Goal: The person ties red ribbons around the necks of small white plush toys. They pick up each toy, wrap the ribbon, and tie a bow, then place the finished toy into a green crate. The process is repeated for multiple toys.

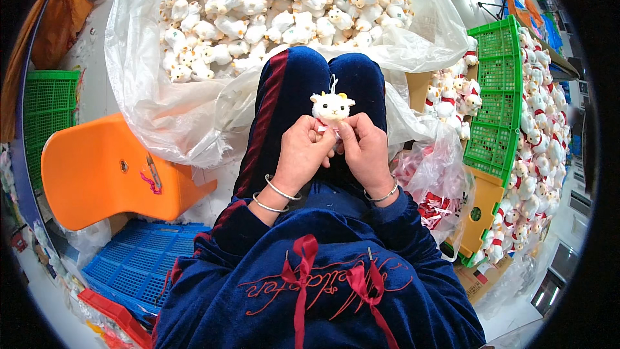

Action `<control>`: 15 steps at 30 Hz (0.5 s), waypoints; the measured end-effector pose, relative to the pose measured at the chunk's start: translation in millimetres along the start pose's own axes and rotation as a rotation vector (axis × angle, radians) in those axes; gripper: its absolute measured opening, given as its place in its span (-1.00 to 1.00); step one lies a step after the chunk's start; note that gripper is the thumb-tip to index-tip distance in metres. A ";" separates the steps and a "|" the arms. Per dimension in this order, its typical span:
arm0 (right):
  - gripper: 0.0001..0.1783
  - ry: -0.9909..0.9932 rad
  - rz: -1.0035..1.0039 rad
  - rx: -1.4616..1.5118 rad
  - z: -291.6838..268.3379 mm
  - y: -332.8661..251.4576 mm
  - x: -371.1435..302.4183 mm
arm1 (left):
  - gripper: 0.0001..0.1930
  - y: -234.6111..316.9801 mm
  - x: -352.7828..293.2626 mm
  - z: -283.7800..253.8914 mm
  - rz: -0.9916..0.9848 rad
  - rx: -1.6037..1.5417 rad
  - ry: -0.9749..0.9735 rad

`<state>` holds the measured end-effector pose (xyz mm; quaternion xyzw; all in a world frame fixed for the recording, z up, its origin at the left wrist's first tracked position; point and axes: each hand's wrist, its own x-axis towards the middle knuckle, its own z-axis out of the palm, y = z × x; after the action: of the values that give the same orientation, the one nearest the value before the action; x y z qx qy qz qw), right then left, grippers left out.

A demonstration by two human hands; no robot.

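Above my lap I hold a small white plush animal (332,107) upright, its face toward me. It has yellow horns, dark eyes and a white hanging loop on top. My left hand (303,150) is closed at its neck, where a bit of pink-red ribbon (319,126) shows. Closed on the other side of the neck, my right hand (363,147) pinches with thumb and finger. The toy's lower body is mostly hidden behind my fingers, so I cannot tell how the ribbon lies there.
Beyond my knees, a big clear plastic bag (139,84) holds many similar toys (278,10). An orange chair (97,168) with a small slim tool (154,172) stands left, near a blue crate (139,262). On the right are a bag of red-and-white pieces (434,174) and a green crate (494,103) beside red-scarfed toys (539,136).
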<state>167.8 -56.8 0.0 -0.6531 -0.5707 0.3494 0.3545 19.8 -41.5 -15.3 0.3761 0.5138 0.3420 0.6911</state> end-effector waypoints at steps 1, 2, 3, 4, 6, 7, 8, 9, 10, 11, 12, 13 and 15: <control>-0.81 0.004 -0.025 -0.021 -0.3 0.0 0.1 | -0.85 0.8 -0.2 0.0 -0.004 -0.005 -0.002; -0.80 0.007 0.007 -0.003 -1.0 -0.1 -0.9 | -0.85 -1.6 0.4 0.4 0.000 -0.023 0.000; -0.79 0.010 0.040 0.015 -2.0 -0.3 -2.7 | -0.85 -6.1 1.5 1.0 0.004 -0.041 0.002; -0.78 0.013 0.073 0.034 -2.7 -0.7 -3.7 | -0.84 -7.6 1.8 1.1 0.007 -0.058 0.005; -0.78 -0.016 0.101 0.087 -4.9 -3.4 -3.1 | -0.85 -5.2 0.4 -0.7 0.010 -0.019 -0.014; -0.78 -0.029 0.113 0.113 -6.7 -3.8 -2.6 | -0.85 -3.9 0.2 -1.2 0.013 0.001 -0.025; -0.79 -0.036 0.129 0.169 -7.8 -3.2 -1.9 | -0.86 -5.2 0.3 -2.1 0.022 -0.007 -0.029; -0.80 -0.043 0.145 0.224 -8.9 -2.6 -1.2 | -0.86 -7.6 0.5 -3.2 0.031 -0.015 -0.033; -0.80 -0.052 0.162 0.280 -9.3 -2.3 -0.9 | -0.86 -8.8 0.3 -4.2 0.040 -0.023 -0.035; -0.81 -0.061 0.182 0.303 -10.9 -2.0 -1.2 | -0.85 -7.9 0.8 -4.2 0.023 -0.039 -0.038; -0.81 -0.070 0.202 0.327 -13.1 -1.7 -1.8 | -0.84 -5.3 1.7 -3.9 0.007 -0.056 -0.042; -0.82 -0.079 0.223 0.351 -14.0 -1.5 -2.9 | -0.83 -3.1 2.3 -3.4 -0.010 -0.071 -0.046; -0.83 -0.064 0.213 0.369 -7.7 -2.4 -5.3 | -0.81 0.7 2.7 -1.6 -0.003 -0.038 -0.033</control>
<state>172.7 -62.3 6.2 -0.6224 -0.4355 0.5041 0.4110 18.8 -38.6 -16.2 0.3677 0.4961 0.3445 0.7071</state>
